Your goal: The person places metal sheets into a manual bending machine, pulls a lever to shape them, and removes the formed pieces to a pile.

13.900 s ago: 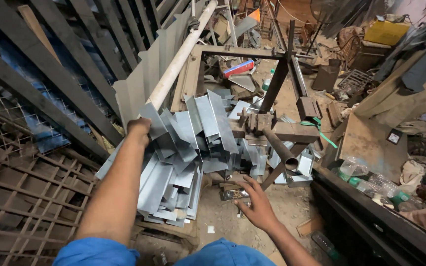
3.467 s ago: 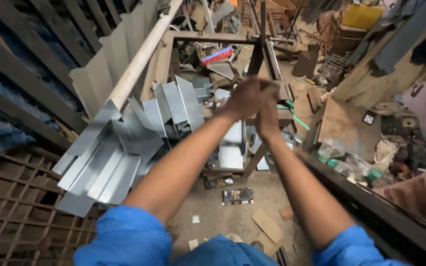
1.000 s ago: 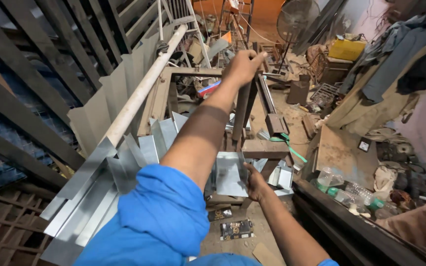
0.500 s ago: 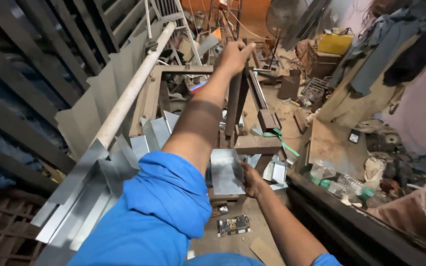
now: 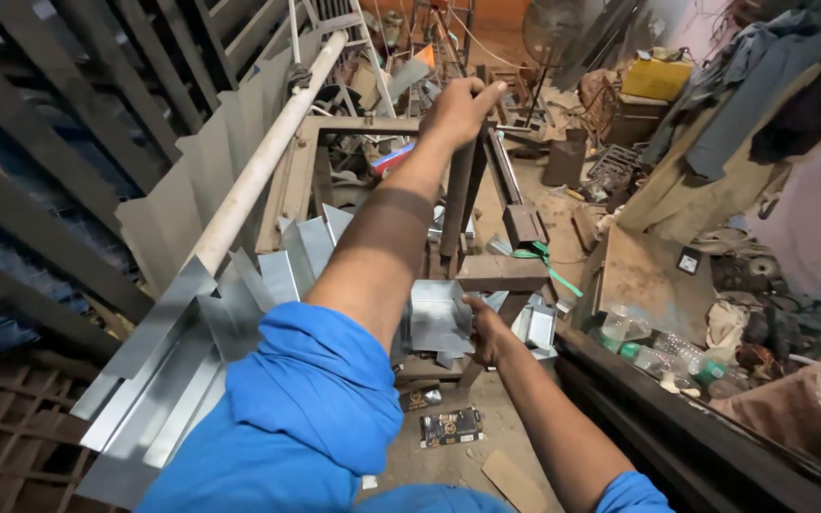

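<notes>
Two bare hands are working at a rusty press: nearest, the right hand (image 5: pixel 488 330) is pinching a bent metal sheet (image 5: pixel 439 315) lying on the press bed (image 5: pixel 501 274), while farther off the left hand (image 5: pixel 460 106) is gripping the upright lever (image 5: pixel 455 204) fast

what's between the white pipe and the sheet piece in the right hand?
Head view: a fan of leaning grey metal strips and the raised left forearm lie between the white pipe and the sheet piece held by the right hand.
</notes>
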